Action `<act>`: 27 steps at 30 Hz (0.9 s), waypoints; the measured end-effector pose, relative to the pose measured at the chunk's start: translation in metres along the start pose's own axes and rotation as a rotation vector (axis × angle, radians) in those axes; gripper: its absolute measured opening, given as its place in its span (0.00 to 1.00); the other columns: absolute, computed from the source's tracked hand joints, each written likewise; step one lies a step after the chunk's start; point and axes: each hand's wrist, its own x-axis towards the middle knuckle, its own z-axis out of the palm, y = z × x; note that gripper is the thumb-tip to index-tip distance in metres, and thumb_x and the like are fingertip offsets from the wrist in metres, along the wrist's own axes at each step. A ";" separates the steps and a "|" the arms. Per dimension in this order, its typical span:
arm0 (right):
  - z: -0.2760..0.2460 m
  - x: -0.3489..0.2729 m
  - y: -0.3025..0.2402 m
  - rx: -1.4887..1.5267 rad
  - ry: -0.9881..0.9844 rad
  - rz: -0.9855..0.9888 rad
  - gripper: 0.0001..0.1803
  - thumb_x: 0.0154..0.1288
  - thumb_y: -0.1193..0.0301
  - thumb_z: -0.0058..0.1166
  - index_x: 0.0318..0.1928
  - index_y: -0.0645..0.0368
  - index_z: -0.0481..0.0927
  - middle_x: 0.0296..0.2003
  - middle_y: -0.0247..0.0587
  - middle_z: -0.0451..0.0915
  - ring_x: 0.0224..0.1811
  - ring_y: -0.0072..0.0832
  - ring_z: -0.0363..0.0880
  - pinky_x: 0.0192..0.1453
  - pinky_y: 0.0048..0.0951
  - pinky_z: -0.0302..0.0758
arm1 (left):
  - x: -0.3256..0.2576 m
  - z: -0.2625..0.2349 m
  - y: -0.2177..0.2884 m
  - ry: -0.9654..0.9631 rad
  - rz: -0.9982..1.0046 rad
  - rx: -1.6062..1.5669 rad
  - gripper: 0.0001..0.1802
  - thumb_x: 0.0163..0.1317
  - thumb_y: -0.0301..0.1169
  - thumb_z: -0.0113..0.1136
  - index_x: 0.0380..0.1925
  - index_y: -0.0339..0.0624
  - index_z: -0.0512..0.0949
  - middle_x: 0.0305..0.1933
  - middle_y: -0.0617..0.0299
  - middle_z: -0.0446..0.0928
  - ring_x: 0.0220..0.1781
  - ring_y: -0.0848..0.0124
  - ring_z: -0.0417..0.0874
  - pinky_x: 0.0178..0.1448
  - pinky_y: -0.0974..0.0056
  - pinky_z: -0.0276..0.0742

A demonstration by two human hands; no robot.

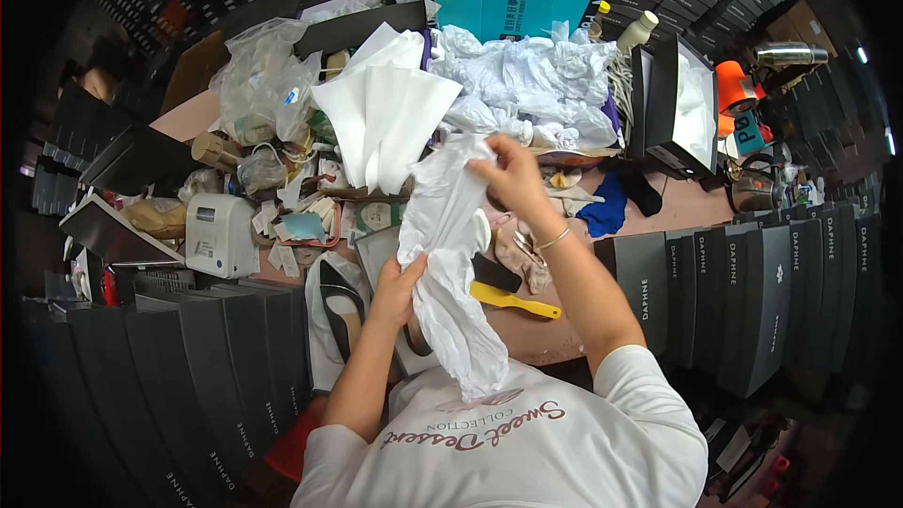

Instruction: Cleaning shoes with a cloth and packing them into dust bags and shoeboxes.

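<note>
A long sheet of crumpled white tissue paper [447, 268] hangs between my hands in front of my chest. My left hand [397, 290] grips its left edge about halfway down, thumb on top. Higher up and to the right, my right hand [510, 176] pinches the upper end between closed fingers. Below and left of my left hand, a black shoe [339, 306] with a beige inside lies in an open box on white paper. A brush with a yellow handle [515, 300] lies on the table to the right of the sheet, its dark end partly covered.
A turquoise box [513, 0] heaped with crumpled white paper [527, 75] stands at the back. Flat white sheets [388, 108] fan out left of it. A white label printer [218, 237] sits at the left. Rows of dark shoeboxes [743, 292] flank both sides. A blue cloth [605, 205] lies right.
</note>
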 end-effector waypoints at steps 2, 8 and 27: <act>-0.046 0.036 -0.002 0.245 -0.004 0.164 0.18 0.57 0.68 0.65 0.44 0.64 0.77 0.34 0.35 0.77 0.34 0.20 0.76 0.37 0.25 0.74 | -0.005 -0.003 0.003 0.028 -0.029 -0.113 0.20 0.65 0.26 0.53 0.56 0.32 0.69 0.53 0.55 0.76 0.53 0.66 0.78 0.58 0.61 0.73; -0.125 0.086 0.072 -1.318 0.182 -0.159 0.28 0.49 0.69 0.65 0.53 0.48 0.74 0.54 0.45 0.71 0.59 0.41 0.69 0.58 0.56 0.64 | 0.007 -0.006 -0.011 0.108 -0.090 -0.366 0.20 0.64 0.30 0.51 0.55 0.35 0.71 0.54 0.54 0.76 0.55 0.61 0.78 0.60 0.57 0.72; 0.033 -0.163 -0.028 -0.168 0.153 -0.004 0.08 0.63 0.71 0.57 0.31 0.61 0.73 0.21 0.26 0.69 0.23 0.14 0.61 0.25 0.24 0.60 | -0.070 0.068 -0.039 -0.123 0.292 -0.095 0.25 0.68 0.40 0.48 0.61 0.37 0.65 0.60 0.58 0.71 0.62 0.67 0.70 0.66 0.62 0.63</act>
